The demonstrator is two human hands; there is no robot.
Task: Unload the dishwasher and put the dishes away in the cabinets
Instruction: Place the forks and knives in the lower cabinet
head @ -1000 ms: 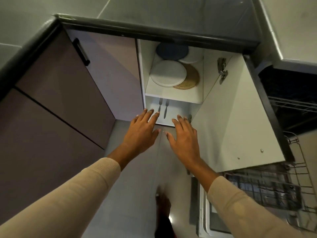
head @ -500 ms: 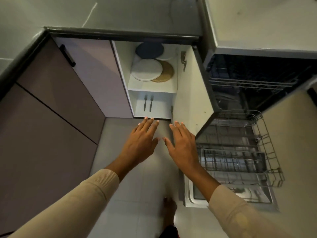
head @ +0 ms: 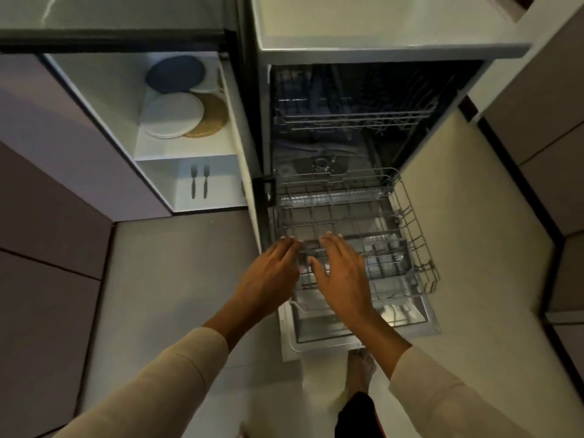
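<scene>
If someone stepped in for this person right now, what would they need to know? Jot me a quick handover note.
Left hand: open, holding nothing, fingers at the left edge of the pulled-out lower rack.
Right hand: open, empty, over the same rack.
Done: plates sit on the open cabinet's upper shelf; two forks lie on the shelf below.
Left: the lower rack looks nearly bare. Check its cutlery basket and the upper rack; both are too dark to tell what they hold.
</scene>
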